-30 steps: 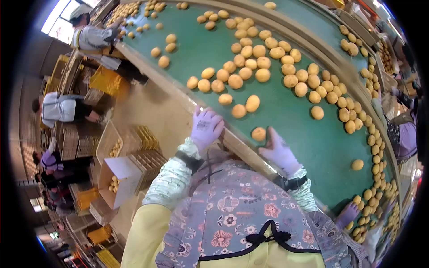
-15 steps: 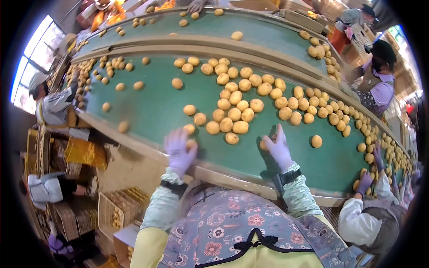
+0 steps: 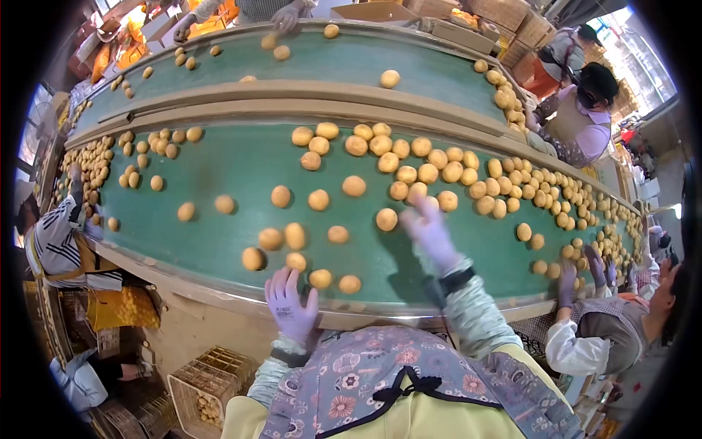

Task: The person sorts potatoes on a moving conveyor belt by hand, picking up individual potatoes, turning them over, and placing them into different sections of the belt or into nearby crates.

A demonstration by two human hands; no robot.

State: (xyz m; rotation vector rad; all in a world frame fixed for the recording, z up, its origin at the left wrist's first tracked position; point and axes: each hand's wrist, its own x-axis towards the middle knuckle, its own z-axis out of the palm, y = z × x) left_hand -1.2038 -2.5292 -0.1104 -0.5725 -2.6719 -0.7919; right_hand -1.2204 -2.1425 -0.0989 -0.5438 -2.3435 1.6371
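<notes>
Potatoes are spread over a green conveyor belt (image 3: 482, 252). My left hand (image 3: 292, 306), in a pale purple glove, rests at the belt's near edge with fingers spread, just below a potato (image 3: 295, 262) and beside another (image 3: 320, 279). My right hand (image 3: 433, 233), gloved alike and slightly blurred, reaches over the middle of the belt. Its fingers are apart at the lower side of the potato cluster (image 3: 428, 173), close to a single potato (image 3: 387, 219). Neither hand appears to grip a potato.
A raised divider (image 3: 322, 91) separates a second belt (image 3: 336, 58) behind. Co-workers stand at the left (image 3: 55, 241), the right (image 3: 621, 336) and the far right side (image 3: 585, 121). A crate (image 3: 208, 388) stands on the floor at lower left.
My right hand has moved forward and left to the cluster; my left hand has drawn back to the edge. Several potatoes now lie scattered left and toward me. The whole view has shifted.
</notes>
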